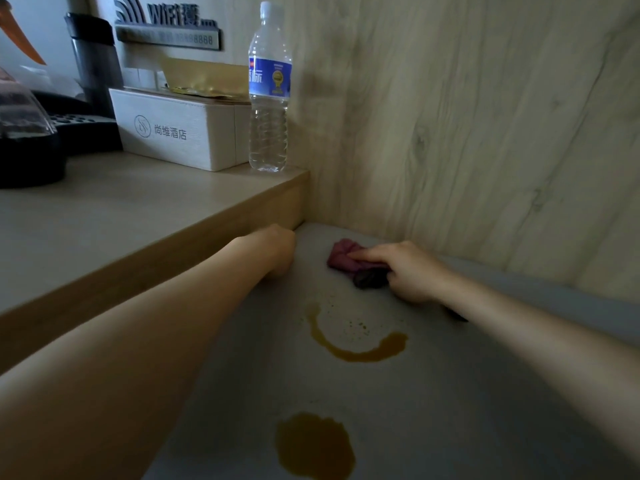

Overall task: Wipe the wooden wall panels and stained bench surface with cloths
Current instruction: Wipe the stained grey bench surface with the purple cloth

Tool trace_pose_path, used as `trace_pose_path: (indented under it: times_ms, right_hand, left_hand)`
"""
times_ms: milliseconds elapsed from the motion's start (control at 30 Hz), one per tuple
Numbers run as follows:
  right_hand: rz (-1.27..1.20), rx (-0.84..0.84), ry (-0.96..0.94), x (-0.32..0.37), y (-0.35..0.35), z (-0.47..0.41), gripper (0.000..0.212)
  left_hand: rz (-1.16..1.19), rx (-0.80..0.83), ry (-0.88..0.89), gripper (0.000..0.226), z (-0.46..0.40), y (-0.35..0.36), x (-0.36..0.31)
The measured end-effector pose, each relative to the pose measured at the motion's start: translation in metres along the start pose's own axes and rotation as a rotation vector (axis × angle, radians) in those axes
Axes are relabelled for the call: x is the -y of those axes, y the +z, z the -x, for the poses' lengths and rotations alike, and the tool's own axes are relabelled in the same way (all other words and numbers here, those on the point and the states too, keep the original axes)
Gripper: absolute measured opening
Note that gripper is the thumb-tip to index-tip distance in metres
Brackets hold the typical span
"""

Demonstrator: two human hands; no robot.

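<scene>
Our right hand (pixel 412 271) grips a purple cloth (pixel 349 259) on the grey bench (pixel 450 393) beyond two brown stains (pixel 353 344); our left hand (pixel 277 251) rests fisted, whether holding anything we cannot tell.

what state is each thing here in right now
left hand: curled into a fist, resting on the bench by the shelf edge, holds nothing visible
right hand: gripping the purple cloth
purple cloth: bunched, pressed on the bench
grey bench: stained, not yet wiped
curved brown spill: wet, untouched
round brown puddle: wet, untouched
water bottle: upright, capped, on the shelf
</scene>
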State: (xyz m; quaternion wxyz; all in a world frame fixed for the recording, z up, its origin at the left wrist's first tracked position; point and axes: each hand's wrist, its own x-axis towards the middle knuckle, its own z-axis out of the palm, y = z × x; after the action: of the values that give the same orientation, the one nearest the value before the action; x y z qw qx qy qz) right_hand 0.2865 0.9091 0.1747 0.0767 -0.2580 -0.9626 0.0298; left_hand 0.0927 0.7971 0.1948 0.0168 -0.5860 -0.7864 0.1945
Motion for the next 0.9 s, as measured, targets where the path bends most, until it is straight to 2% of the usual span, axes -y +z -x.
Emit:
trace_pose_path:
  times_ms: [100,300,400,500,567,667,767,900]
  right_hand:
    - [-0.040,0.033,-0.019,-0.009,-0.005,0.015,0.061]
    - [0.029,-0.007,0.246,-0.034,-0.001,-0.018,0.055]
    - [-0.029,0.000,0.233,-0.030,0.002,-0.009,0.057]
    - [-0.034,0.043,0.170,-0.016,-0.007,0.026,0.062]
    - [0.012,0.080,0.103,-0.004,-0.015,0.057,0.062]
    - [0.011,0.059,0.032,0.004,-0.020,0.088,0.063]
    - [0.017,0.066,0.102,-0.011,-0.017,0.076,0.061]
    - [0.047,0.035,0.185,-0.032,-0.010,0.040,0.046]
  left_hand:
    - [-0.057,0.009,0.018,0.037,0.002,-0.001,-0.001]
    - [-0.093,0.023,0.012,0.037,0.006,0.001,-0.004]
    - [-0.060,0.041,-0.005,0.040,0.015,-0.003,-0.005]
    - [0.078,-0.031,-0.013,0.045,0.023,-0.009,-0.018]
    - [0.185,-0.108,0.016,0.047,0.026,-0.016,-0.032]
    - [0.247,-0.134,0.096,0.049,0.023,-0.024,-0.057]
    - [0.228,-0.113,0.148,0.048,0.028,-0.028,-0.076]
    - [0.169,-0.083,0.150,0.050,0.040,-0.027,-0.081]
